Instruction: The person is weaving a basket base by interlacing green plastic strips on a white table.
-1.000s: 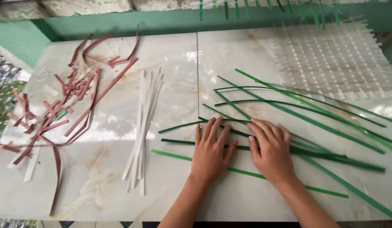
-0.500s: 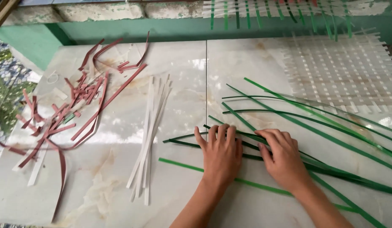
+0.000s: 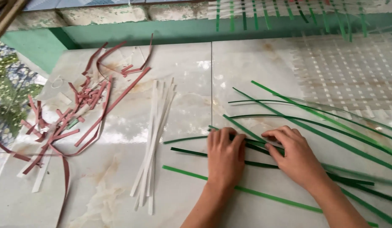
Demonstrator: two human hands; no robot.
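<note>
Both hands shifted slightly right along green strips [image 3: 314, 131]; left hand [image 3: 224, 158], right hand [image 3: 295, 156] closer together.

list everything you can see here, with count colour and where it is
green strips: about ten, light and dark green, fanned over the right of the slab
white strips: a bundle, white, centre
red strips: a loose heap, reddish brown, left
woven mat: one, pale, top right
slab: pale marble tiles, underneath
ledge: green, along the back
left hand: flat on the green strips
right hand: fingers on the green strips
</note>
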